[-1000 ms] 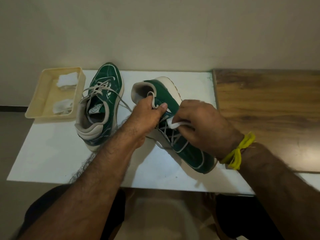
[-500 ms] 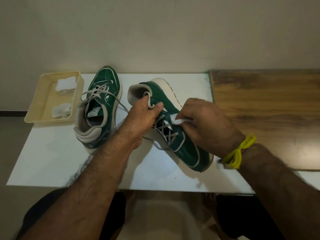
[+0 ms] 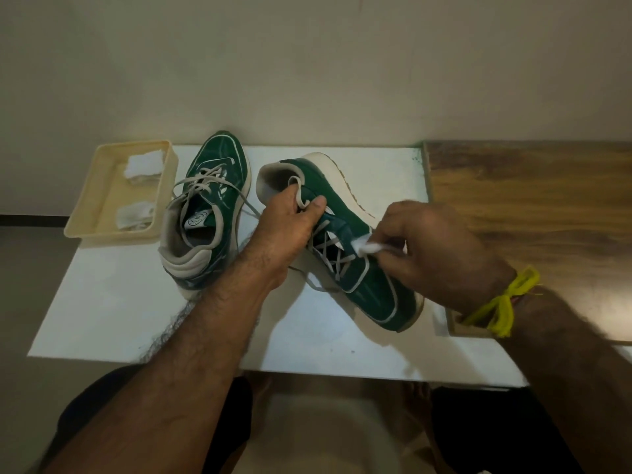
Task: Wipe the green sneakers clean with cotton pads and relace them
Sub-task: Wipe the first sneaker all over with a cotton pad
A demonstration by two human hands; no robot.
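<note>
Two green sneakers with grey laces are on the white table (image 3: 102, 316). The left sneaker (image 3: 212, 186) stands upright, laces loose. The right sneaker (image 3: 369, 285) is tilted on its side, toe toward me. My left hand (image 3: 290, 220) grips its collar and tongue, thumb over the lace. My right hand (image 3: 434, 251) pinches a folded white cotton pad (image 3: 367, 247) against the sneaker's upper beside the laces.
A cream plastic tray (image 3: 89, 213) at the table's back left holds two white cotton pads (image 3: 143, 165). A wooden board (image 3: 530, 200) covers the right side. A wall rises behind the table. My knees are below its front edge.
My right hand has slid the cotton pad along the sneaker's side to the right, away from the tongue. The held sneaker has shifted slightly; my left hand keeps its grip.
</note>
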